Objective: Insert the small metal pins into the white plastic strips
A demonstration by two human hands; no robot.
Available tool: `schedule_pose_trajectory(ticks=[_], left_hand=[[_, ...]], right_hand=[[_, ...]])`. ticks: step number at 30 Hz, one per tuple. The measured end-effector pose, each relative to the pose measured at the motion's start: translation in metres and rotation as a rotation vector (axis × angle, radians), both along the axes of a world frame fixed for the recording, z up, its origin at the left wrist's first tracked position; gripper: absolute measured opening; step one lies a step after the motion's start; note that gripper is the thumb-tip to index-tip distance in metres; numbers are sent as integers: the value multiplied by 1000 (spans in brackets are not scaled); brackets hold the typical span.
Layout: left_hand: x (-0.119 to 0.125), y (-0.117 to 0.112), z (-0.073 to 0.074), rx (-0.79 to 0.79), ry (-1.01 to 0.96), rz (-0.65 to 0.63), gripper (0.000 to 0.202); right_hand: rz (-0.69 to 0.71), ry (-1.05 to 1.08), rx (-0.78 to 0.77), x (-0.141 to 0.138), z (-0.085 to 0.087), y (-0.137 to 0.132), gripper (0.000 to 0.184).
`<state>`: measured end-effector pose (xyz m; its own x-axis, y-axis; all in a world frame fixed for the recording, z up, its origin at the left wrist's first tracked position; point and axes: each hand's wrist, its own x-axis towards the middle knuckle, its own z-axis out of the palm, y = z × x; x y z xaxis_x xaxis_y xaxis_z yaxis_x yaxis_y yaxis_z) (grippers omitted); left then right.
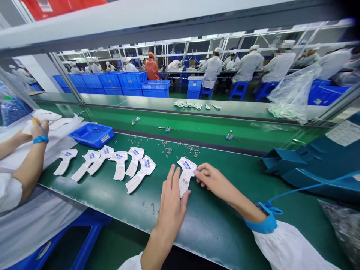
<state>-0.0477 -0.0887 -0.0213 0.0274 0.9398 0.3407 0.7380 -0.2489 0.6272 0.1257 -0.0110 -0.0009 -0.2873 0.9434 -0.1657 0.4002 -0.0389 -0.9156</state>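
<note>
A white gun-shaped plastic shell half (185,174) with blue markings lies on the green bench in front of me. My left hand (171,200) is beside it, fingers stretched along its left side and thumb near its lower end. At the shell's upper right edge, the thumb and curled fingers of my right hand (209,177) are pinched together, apparently on that edge; anything small between them is hidden. Several similar shell halves (140,173) lie to the left. Small metal parts (192,150) are scattered just beyond the shell.
A blue tray (92,135) stands at the back left, near a co-worker's hands (39,129) holding a white piece. Small wired parts (168,129) lie on the green strip beyond. A teal bin (317,161) stands right; a blue cord (306,187) runs to my right wristband.
</note>
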Motion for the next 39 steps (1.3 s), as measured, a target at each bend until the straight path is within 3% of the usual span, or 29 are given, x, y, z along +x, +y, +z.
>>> schedule_pose_trajectory(ticks=[5, 8, 10, 15, 19, 21, 23, 27, 30, 32, 35, 39], left_hand=[[-9, 44, 42, 114, -18, -6, 68], [2, 98, 68, 184, 36, -32, 71], [20, 139, 77, 171, 132, -46, 69], [80, 220, 74, 117, 232, -58, 49], [98, 238, 69, 61, 315, -67, 38], [84, 227, 69, 30, 370, -96, 36], [53, 202, 71, -4, 429, -123, 33], [-42, 118, 68, -36, 527, -34, 32], [-112, 52, 45, -7, 572, 162, 36], [-144, 20, 22, 26, 574, 241, 40], [-160, -6, -4, 56, 527, 238, 39], [-139, -12, -16, 104, 434, 196, 39]], right_hand=[[-272, 129, 40, 46, -15, 20, 43], [-311, 186, 41, 60, -25, 26, 39], [-276, 196, 67, 61, -29, 26, 35], [-197, 124, 138, 58, -29, 24, 29], [-188, 69, 177, 60, -27, 22, 28], [-185, -13, 235, 60, -27, 21, 29], [-171, -136, 352, 55, -27, 22, 29], [-44, -368, 618, 33, -25, 33, 39], [61, -565, 676, 11, -20, 44, 38], [85, -652, 674, 2, -16, 49, 31], [84, -687, 653, 1, -11, 50, 26], [64, -742, 592, 21, -8, 46, 23]])
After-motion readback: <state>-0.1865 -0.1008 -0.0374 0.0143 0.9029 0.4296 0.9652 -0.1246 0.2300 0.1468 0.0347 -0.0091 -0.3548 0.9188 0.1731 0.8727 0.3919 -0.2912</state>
